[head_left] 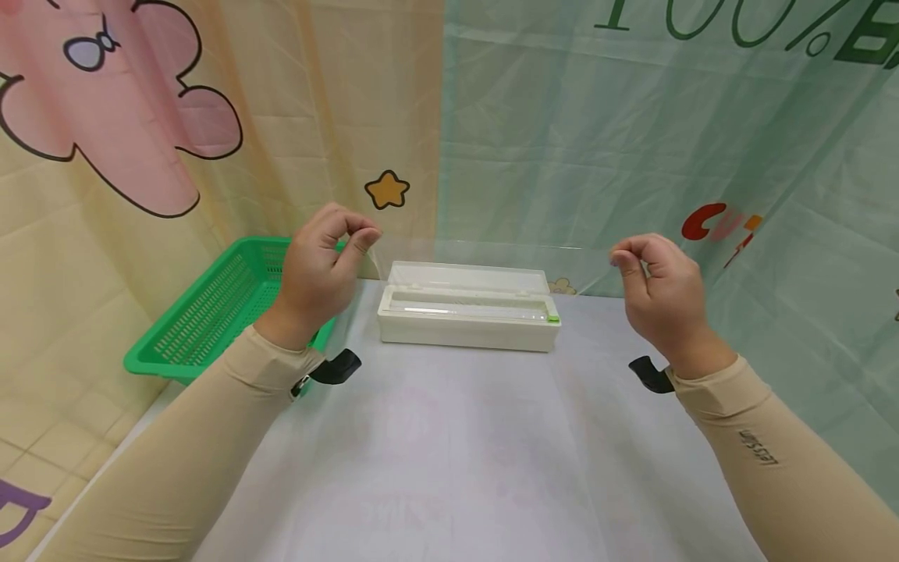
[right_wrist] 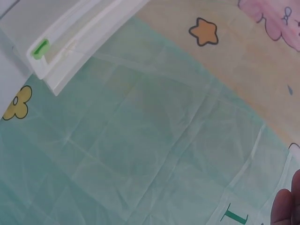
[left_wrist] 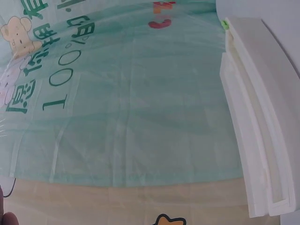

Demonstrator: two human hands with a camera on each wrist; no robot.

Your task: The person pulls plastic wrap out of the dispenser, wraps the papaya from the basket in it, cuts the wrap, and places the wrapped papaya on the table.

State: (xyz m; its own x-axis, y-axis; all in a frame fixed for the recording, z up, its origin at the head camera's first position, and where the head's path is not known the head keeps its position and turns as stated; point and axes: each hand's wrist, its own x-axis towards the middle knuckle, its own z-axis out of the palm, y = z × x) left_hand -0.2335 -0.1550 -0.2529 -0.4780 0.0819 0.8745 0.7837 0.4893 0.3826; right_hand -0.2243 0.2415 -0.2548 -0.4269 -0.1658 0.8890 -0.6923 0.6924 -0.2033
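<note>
Head view: clear film spanned between 2 hands. The left hand and the right hand each pinch an end of it between thumb and curled fingers, both raised off the white tabletop. The film's upper edge runs nearly level from hand to hand; its lower extent is too faint to trace, and whether it joins the white box cannot be told.

The box lies on the tabletop between the 2 hands from left to right and lower than both, its lid tilted up along the far side. Its long axis runs left to right, roughly parallel to the film's span; this parallel setting is judged the governing relation, since it fixes how squarely film and box meet. The box's left end sits near the left hand, while its right end, marked by a green tab, stands farther from the right hand; the left is therefore judged the nearer. A green basket stands beyond the left wrist.

Wrist views: the same box, seen obliquely; only fingertips enter at the frame edges, so the pinch is read from above.
</note>
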